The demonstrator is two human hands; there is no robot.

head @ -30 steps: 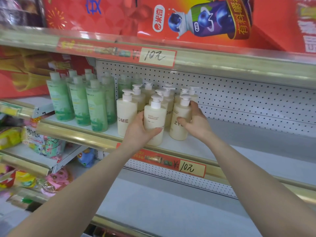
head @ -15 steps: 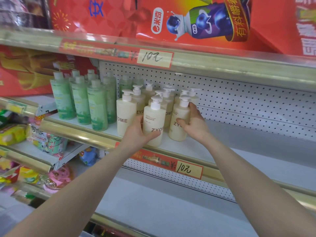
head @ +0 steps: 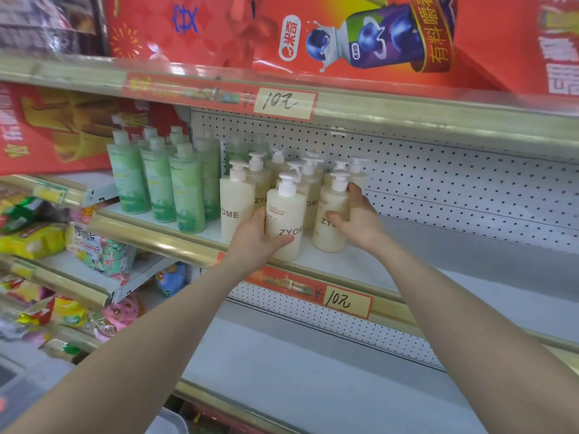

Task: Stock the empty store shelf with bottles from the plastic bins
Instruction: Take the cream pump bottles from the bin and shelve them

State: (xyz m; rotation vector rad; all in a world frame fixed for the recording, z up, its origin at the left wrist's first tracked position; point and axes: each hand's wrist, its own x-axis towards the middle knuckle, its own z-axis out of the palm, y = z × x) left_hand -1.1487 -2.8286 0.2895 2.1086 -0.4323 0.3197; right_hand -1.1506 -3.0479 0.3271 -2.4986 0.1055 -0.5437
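**A:** How do the grips sit?

**B:** The left grip [head: 257, 242] is wrapped round the lower body of the middle cream pump bottle [head: 285, 211], with the thumb lying just under the ZYOME lettering. The right grip [head: 360, 220] curls round the right-hand cream pump bottle [head: 329, 233] from its right side, fingers reaching up near the pump collar. Both bottles stand upright on the shelf [head: 407, 264], near its front edge and to the right of the green bottles [head: 188, 189].

**A:** So what makes this placement a good one?

**B:** I'd say squaring them up. The middle bottle sits slightly ahead of the left-hand cream bottle [head: 236, 208], close to the gold rail [head: 163, 242]. It should slide back until the three fronts line up. The right-hand bottle's lettering is partly under the thumb, so I'd turn its label forward.

**A:** Any risk?

**B:** The pump heads behind are crowded, so a hard push could probably tip the back row. Push low on the bodies, then let go one grip at a time. The shelf's right side has bare board for the next bottles.
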